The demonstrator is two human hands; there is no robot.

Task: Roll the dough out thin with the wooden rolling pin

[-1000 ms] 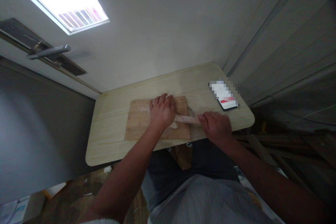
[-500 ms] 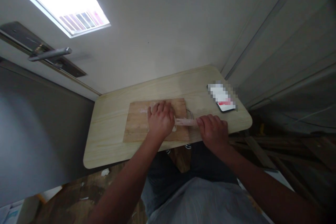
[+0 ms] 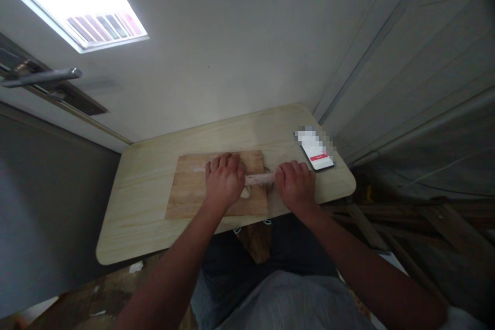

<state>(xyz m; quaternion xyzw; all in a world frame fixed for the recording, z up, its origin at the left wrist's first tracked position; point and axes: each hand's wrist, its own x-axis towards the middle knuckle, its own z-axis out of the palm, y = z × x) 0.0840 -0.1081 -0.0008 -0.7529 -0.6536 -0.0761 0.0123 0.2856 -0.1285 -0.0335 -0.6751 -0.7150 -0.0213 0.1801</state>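
A pale thin rolling pin (image 3: 259, 179) lies across the right part of a wooden cutting board (image 3: 185, 198), and its right end reaches past the board's edge. My left hand (image 3: 225, 178) is closed over the pin's left part, above the board. At the other end my right hand (image 3: 296, 183) wraps round the pin, just off the board. A small pale piece of dough (image 3: 245, 192) shows beside my left hand, on the near side of the pin; the rest of it is hidden. White smears mark the board left of my fingers.
The board rests on a light wood-grain table (image 3: 143, 180) with rounded corners. A phone (image 3: 315, 152) with a lit screen lies at the table's right. Behind stands a white door with a metal handle (image 3: 42, 77). A white scrap (image 3: 136, 267) is on the floor.
The whole view has shifted, so the table sits further left. Against the board, both hands and the rolling pin have moved slightly away from me, and more of the dough shows.
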